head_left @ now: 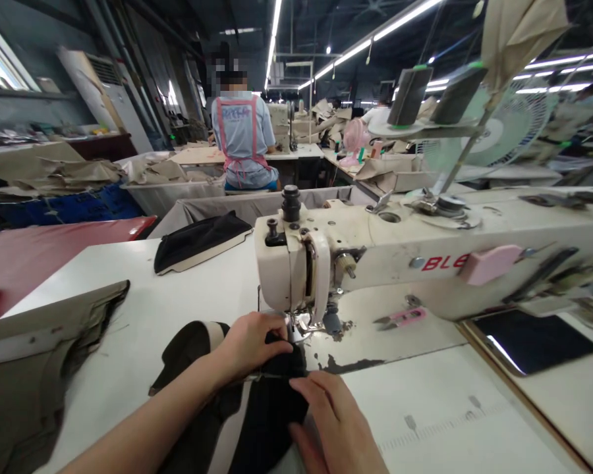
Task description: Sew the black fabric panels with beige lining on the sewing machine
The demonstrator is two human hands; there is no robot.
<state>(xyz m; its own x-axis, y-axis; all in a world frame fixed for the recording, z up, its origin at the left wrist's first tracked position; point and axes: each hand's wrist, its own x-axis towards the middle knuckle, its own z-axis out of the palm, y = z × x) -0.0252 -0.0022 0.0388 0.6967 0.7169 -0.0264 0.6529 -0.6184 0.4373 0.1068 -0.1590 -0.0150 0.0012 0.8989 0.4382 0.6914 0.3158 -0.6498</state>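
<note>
My left hand (250,342) lies curled on a piece of black fabric (257,421) with a white edge, its fingers pressed down just left of the presser foot (296,326). The presser foot belongs to a cream sewing machine (375,257). My right hand (333,421) rests on the near edge of the same fabric, fingers together and pressing it flat on the white table (178,309). Both hands hold the cloth right in front of the needle.
Pink thread snips (400,318) lie on the machine bed. A dark phone (528,339) sits to the right. Another black fabric piece (197,242) lies behind and an olive garment (34,355) at the left. A person in a light blue shirt (242,138) sits ahead, back turned.
</note>
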